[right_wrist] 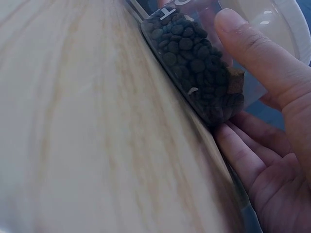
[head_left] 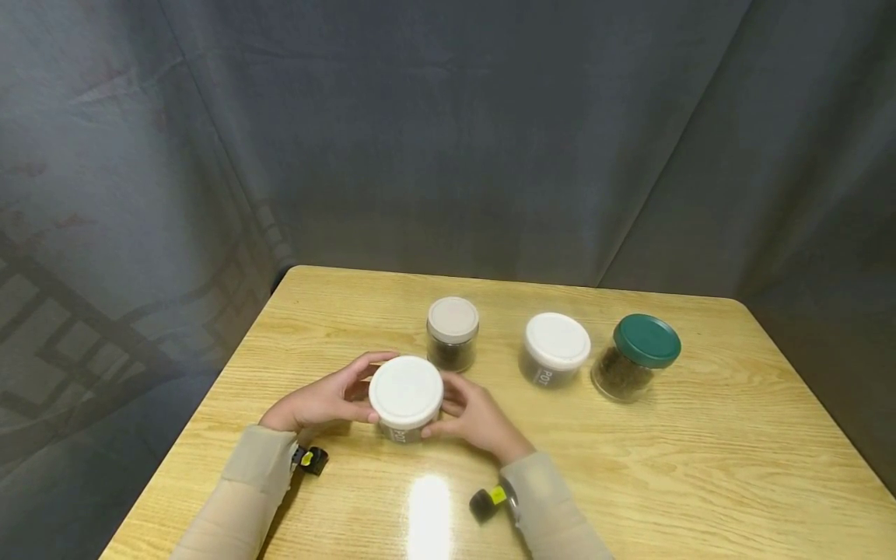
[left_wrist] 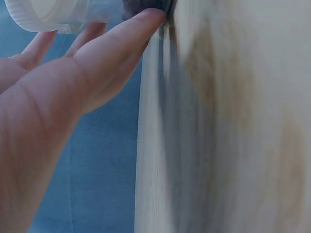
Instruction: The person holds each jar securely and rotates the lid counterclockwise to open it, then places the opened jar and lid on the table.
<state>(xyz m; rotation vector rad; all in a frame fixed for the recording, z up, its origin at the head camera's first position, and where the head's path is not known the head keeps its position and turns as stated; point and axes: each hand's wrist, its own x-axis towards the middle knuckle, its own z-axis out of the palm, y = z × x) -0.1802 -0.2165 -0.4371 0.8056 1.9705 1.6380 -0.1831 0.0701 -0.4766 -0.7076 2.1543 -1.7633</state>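
A clear jar with a white lid (head_left: 406,391) is held between both hands near the table's left front. My left hand (head_left: 327,399) grips its left side, thumb toward me and fingers round the back. From the other side my right hand (head_left: 483,420) holds it with thumb in front. Dark round pellets (right_wrist: 187,60) and a small brown chunk (right_wrist: 235,80) show through the wall in the right wrist view. The left wrist view catches only part of the jar (left_wrist: 92,12) at its top edge. Whether its base touches the table I cannot tell.
Behind the held jar stands a smaller jar with a beige lid (head_left: 453,320). Farther right are another white-lidded jar (head_left: 558,342) and a green-lidded jar (head_left: 645,342) with brown contents. They share a wooden table (head_left: 735,435), backed by a grey curtain (head_left: 455,140).
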